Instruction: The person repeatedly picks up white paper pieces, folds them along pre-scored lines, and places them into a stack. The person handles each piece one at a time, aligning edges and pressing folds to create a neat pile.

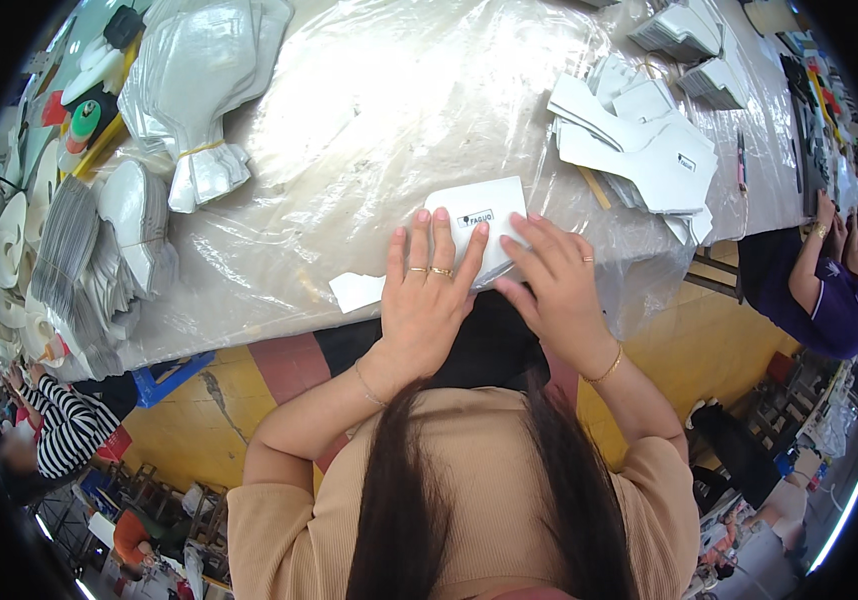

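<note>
A flat white cut piece point(499, 196) lies at the table's near edge, with a small dark printed label on it. Its narrow tail sticks out to the left from under my left hand point(419, 305). That hand rests flat on the piece with spread fingers, the index fingertip at the label. At the piece's right edge is my right hand point(561, 290), its fingers stretched out and touching the edge. To the right, a loose pile of similar white pieces point(619, 140) lies fanned out, the top one bearing the same kind of label.
Shiny clear plastic sheeting point(389, 110) covers the table. Banded stacks of white pieces point(204, 65) and grey-edged bundles point(64, 240) crowd the left. More stacks point(679, 35) stand at the far right, near a thin pen-like tool point(742, 165). Other people sit on both sides.
</note>
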### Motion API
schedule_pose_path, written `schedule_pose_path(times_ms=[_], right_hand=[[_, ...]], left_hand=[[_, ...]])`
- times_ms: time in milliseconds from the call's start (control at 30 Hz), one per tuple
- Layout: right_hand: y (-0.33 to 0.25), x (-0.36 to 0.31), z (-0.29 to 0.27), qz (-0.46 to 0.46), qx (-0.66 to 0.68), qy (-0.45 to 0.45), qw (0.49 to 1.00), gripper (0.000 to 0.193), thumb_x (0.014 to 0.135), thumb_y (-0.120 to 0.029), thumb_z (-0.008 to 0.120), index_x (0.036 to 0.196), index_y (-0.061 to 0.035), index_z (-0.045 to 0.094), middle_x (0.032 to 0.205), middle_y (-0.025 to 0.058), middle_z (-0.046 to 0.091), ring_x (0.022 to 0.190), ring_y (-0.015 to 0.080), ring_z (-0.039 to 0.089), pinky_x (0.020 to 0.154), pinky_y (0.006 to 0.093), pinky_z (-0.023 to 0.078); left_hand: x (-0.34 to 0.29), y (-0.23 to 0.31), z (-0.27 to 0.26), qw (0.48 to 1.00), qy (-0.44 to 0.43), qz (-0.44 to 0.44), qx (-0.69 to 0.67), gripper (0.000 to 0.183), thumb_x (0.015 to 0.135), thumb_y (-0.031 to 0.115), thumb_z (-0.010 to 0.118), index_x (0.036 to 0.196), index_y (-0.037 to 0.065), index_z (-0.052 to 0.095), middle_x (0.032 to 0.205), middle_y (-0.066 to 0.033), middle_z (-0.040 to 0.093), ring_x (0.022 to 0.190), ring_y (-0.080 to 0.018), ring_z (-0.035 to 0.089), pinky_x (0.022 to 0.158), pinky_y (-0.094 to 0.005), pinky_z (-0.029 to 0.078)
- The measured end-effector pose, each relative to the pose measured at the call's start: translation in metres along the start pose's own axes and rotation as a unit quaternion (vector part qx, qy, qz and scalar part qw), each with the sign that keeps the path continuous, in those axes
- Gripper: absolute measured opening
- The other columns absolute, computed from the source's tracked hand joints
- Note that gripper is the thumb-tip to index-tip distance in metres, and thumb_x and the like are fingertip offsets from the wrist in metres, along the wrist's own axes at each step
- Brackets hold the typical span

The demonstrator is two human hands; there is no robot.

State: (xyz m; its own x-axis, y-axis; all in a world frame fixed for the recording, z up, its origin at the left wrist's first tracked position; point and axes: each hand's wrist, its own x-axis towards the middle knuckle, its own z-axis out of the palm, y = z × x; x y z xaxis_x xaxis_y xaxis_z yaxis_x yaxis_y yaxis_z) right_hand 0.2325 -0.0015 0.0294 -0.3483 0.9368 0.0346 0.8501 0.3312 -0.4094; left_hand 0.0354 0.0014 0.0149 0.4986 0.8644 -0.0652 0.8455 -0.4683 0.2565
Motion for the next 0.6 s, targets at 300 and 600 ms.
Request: schedule_pose_path(times_ms=[300, 600], right_hand=[[-0.003, 0.032, 0.005, 0.168, 0.082, 0.108, 0.976, 0.022, 0.084, -0.015, 0.075, 0.099, -0.004, 0.063, 0.108, 0.0092, 0.061, 0.096, 0.0273, 0.057, 0.087, 0.0388, 0.04], [-0.02, 0.031, -0.011, 0.191, 0.442, 0.051, 0.875, 0.013, 0.091, -0.008, 0.068, 0.098, 0.0025, 0.063, 0.098, 0.0114, 0.072, 0.082, 0.0187, 0.071, 0.068, 0.0291, 0.054]], left_hand=[[-0.008, 0.002, -0.027, 0.981, 0.017, -0.009, -0.192, 0.06, 0.082, 0.027, 0.079, 0.134, 0.008, 0.055, 0.143, -0.0215, 0.042, 0.129, -0.0382, 0.045, 0.111, -0.0491, 0.036], [0.006, -0.007, -0.01, 0.7, -0.064, -0.23, -0.674, 0.022, 0.101, 0.021, 0.061, 0.108, 0.001, 0.056, 0.101, -0.0046, 0.061, 0.095, -0.0116, 0.06, 0.086, -0.0285, 0.051]])
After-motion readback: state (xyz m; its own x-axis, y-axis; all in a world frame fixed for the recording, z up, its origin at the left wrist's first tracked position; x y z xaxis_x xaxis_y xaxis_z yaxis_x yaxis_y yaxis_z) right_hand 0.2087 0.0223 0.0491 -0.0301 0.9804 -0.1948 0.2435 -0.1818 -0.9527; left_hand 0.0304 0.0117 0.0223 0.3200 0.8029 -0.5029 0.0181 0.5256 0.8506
